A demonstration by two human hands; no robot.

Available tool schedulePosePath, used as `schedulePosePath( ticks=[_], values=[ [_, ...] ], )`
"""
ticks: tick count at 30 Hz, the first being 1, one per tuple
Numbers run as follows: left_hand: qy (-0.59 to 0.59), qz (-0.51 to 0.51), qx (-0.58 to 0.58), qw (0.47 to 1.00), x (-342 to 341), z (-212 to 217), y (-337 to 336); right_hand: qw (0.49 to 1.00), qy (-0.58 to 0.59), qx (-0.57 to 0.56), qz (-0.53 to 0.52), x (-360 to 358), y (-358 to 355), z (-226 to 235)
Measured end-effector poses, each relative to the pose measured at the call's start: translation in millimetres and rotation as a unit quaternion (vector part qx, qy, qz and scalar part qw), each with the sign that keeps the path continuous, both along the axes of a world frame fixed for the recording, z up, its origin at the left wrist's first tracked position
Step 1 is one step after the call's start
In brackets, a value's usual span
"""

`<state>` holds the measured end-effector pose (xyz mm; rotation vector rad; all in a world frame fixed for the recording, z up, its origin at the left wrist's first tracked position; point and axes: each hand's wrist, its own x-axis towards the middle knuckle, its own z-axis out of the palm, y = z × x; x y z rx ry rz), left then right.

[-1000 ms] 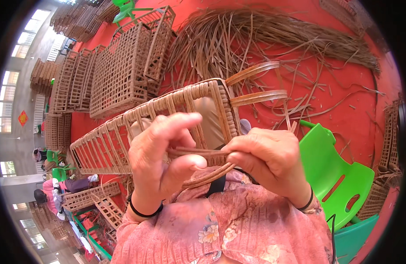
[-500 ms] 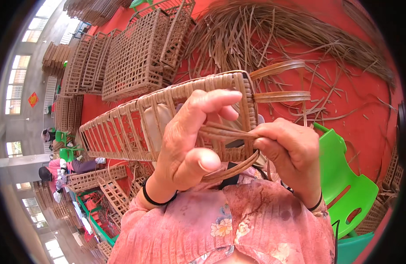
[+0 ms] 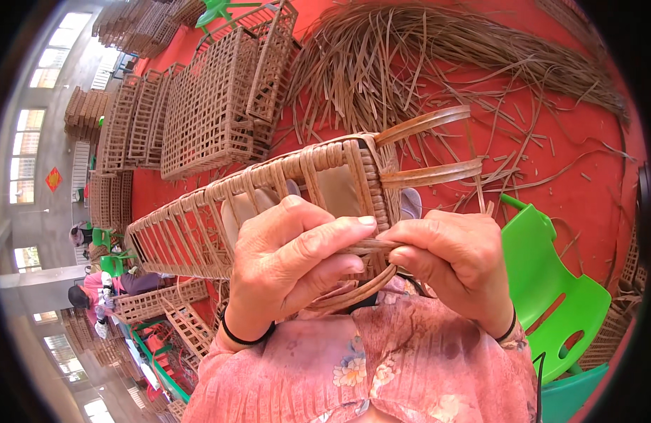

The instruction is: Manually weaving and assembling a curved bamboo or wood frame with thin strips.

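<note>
In front of my chest my right hand [image 3: 456, 257] pinches a small bundle of brown cane strips [image 3: 371, 247] between thumb and fingers. My left hand [image 3: 283, 261] is closed around the same bundle, its fingertips a little apart from the right hand's. A loop of the strips [image 3: 354, 296] hangs below, bending back toward the right fingers. Just beyond both hands lies a long woven cane frame [image 3: 191, 204], its near end bound with wrapped strips. Two flat strip loops [image 3: 438, 169] stick out to the right from that end. The hands hide part of the frame.
A green plastic chair [image 3: 551, 289] stands close on my right. A large heap of loose strips [image 3: 382, 56] covers the red floor [image 3: 509, 148] ahead. Woven panels [image 3: 205, 106] stand stacked at the far left. Another person [image 3: 100, 289] sits at left.
My left hand, raised with fingers spread, has come down and closed on the strips beside my right hand. My right hand keeps its pinch. The view has shifted slightly.
</note>
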<state>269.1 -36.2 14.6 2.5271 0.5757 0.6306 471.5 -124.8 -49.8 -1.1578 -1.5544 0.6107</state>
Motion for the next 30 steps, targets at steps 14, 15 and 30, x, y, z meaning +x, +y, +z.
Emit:
schedulePosePath(
  ticks=[14, 15, 30],
  values=[
    [-0.010, 0.001, -0.070, 0.998, 3, -6, 2, 1.000, -0.010, 0.013, -0.025, -1, 5, 2],
    [-0.042, 0.070, -0.106, 0.991, 5, -9, -1, 0.998, -0.015, 0.022, -0.053, -1, 5, 4],
    [-0.081, 0.138, 0.003, 0.987, 1, -22, -8, 0.946, -0.151, -0.011, -0.287, -34, -10, 12]
  ],
)
